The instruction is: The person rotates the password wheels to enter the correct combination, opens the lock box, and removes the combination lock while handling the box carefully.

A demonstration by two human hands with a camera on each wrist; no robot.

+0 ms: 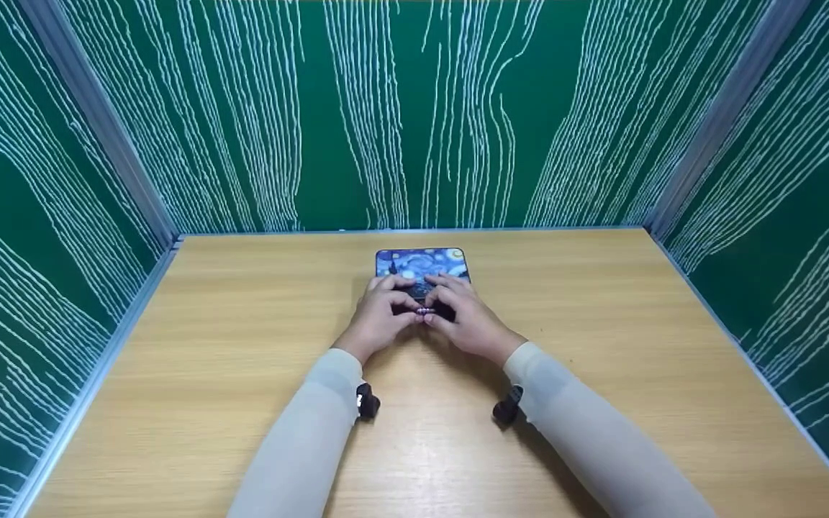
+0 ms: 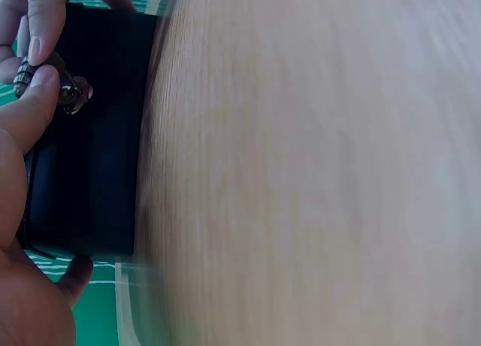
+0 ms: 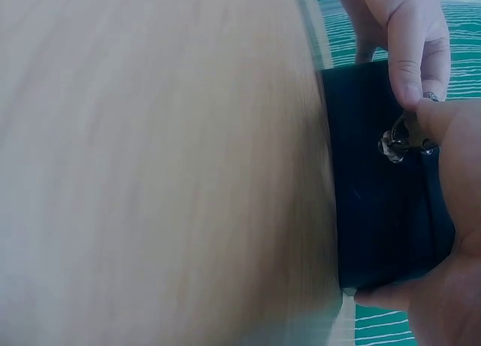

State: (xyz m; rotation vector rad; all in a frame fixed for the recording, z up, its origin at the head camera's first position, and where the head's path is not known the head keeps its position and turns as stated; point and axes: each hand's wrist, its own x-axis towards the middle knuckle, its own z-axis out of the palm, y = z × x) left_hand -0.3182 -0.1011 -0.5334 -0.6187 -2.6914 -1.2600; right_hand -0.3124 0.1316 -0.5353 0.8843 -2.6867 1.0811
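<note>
A dark box [image 1: 422, 262] with a blue and yellow swirling night-sky picture on its lid stands towards the back of the table. On its black front, a small combination padlock [image 2: 24, 77] with ribbed dials hangs by its shackle from a metal clasp [image 3: 391, 147]. My left hand [image 1: 380, 318] pinches one end of the padlock between thumb and finger, its other fingers against the box. From the other side, my right hand [image 1: 470, 324] pinches the padlock too, with fingers resting on the lid. The fingertips hide part of the padlock, and its dial figures cannot be read.
The wooden table [image 1: 256, 316] extends around the box. Green walls [image 1: 429, 115] with white wavy lines enclose its back and sides, joined by grey corner posts [image 1: 105, 122]. A small black camera sits on each wrist, over pale sleeves [image 1: 299, 446].
</note>
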